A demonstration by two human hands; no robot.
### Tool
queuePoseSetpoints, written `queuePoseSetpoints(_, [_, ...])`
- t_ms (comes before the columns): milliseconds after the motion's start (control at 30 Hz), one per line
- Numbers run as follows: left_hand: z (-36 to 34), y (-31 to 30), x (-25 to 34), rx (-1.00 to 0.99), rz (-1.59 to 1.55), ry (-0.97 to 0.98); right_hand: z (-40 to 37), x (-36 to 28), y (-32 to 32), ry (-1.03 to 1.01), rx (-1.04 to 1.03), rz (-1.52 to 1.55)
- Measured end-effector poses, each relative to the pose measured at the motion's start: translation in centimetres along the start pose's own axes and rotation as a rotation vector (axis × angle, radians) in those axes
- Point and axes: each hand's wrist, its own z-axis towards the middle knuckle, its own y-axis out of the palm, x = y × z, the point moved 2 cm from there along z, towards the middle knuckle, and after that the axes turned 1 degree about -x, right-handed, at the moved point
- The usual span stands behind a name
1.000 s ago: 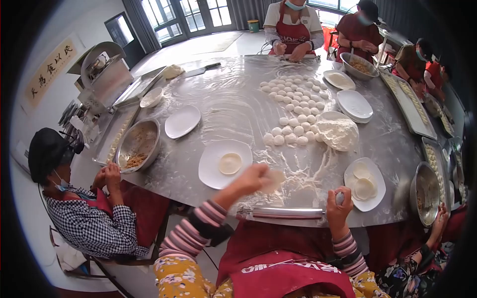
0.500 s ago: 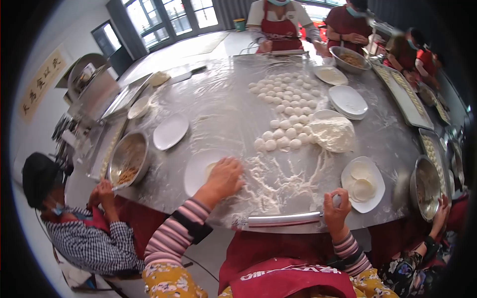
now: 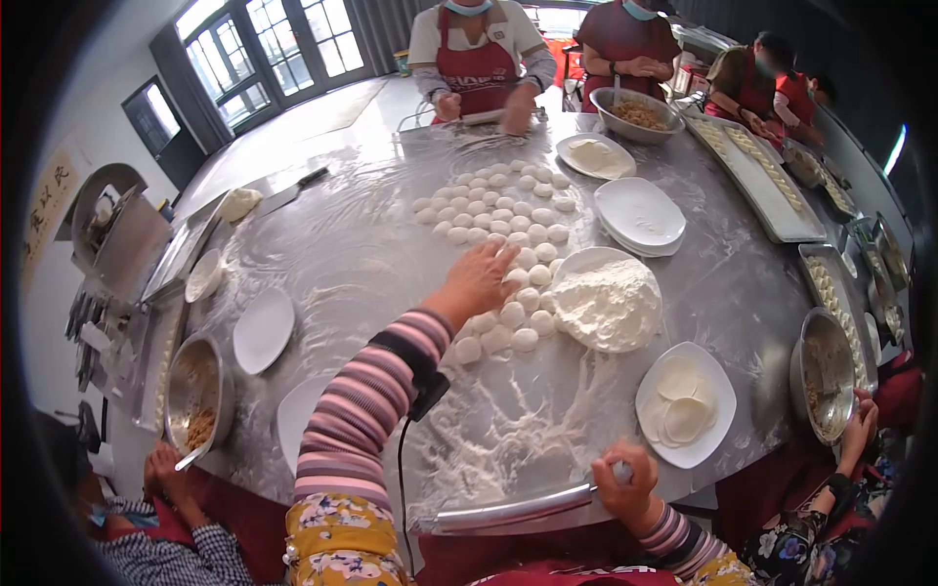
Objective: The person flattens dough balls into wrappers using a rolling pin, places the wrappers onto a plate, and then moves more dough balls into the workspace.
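Observation:
My left hand (image 3: pixel 479 281) reaches over the left side of the group of small round dough pieces (image 3: pixel 523 217), its fingertips among them; whether it grips one is hidden. At the table's near edge, my right hand (image 3: pixel 627 481) is wrapped round the handle of a metal rolling pin (image 3: pixel 513 510). Above the pin lies scattered flour (image 3: pixel 508 435). Right of the dough pieces is a heap of flour (image 3: pixel 608 305) on a plate. A white plate (image 3: pixel 718 415) with flat dough wrappers (image 3: pixel 687 418) sits above and right of my right hand.
A white plate (image 3: pixel 296 415) is partly behind my left sleeve. Co-workers stand across the table and sit at both sides. Bowls of filling (image 3: pixel 200 391) are at left, right and far side. Trays (image 3: pixel 767 190) of dumplings line the right. A knife (image 3: pixel 298 188) lies far left.
My left hand has moved from the plate at left, up and right to the dough pieces. My right hand still holds the rolling pin. The view has shifted.

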Motion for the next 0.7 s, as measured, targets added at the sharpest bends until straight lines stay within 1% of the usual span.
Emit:
queuePoseSetpoints(67, [3.4,1.5,0.4,-0.049,0.02,0.008,-0.3,0.5,-0.1,0.024,-0.081,0.074])
queuePoseSetpoints(100, [4.8,2.2,0.6,-0.056,0.009,0.021,-0.3,0.8,-0.1,0.038,-0.078,0.062])
queuePoseSetpoints(167, [7.0,3.3,0.9,-0.047,0.072,0.04,-0.3,1.1,0.0,0.019,-0.136,0.241])
queuePoseSetpoints(233, [8.6,4.2,0.7,-0.088,0.057,0.026,0.0,1.2,-0.1,0.03,-0.172,0.232])
queuePoseSetpoints(300, [9.6,5.1,0.4,-0.043,0.159,-0.017,0.5,1.3,-0.1,0.031,-0.213,0.321])
queuePoseSetpoints(333, [10.2,5.3,0.3,-0.012,0.132,-0.061,0.6,1.3,-0.1,0.037,-0.24,0.317])
queuePoseSetpoints(367, [10.7,5.5,0.3,-0.019,0.127,-0.054,0.9,1.1,-0.2,0.048,-0.237,0.314])
queuePoseSetpoints(433, [11.5,5.1,0.1,-0.086,0.078,-0.195,2.0,0.8,-0.3,0.053,-0.323,0.351])
queuePoseSetpoints(500, [12.4,5.7,-0.6,-0.056,0.07,-0.179,2.1,0.9,-0.3,0.058,-0.326,0.358])
queuePoseSetpoints(567, [12.5,4.9,0.2,-0.162,0.062,-0.089,2.0,0.9,-0.2,0.072,-0.33,0.368])
queuePoseSetpoints(600, [12.4,5.1,0.3,-0.165,0.059,-0.089,2.0,0.9,-0.2,0.068,-0.32,0.36])
queuePoseSetpoints(667, [11.7,5.4,1.1,-0.226,0.053,0.172,2.1,0.8,-0.1,0.067,-0.314,0.358])
queuePoseSetpoints(700, [11.3,5.4,1.4,-0.229,0.057,0.169,2.2,0.7,-0.1,0.05,-0.296,0.334])
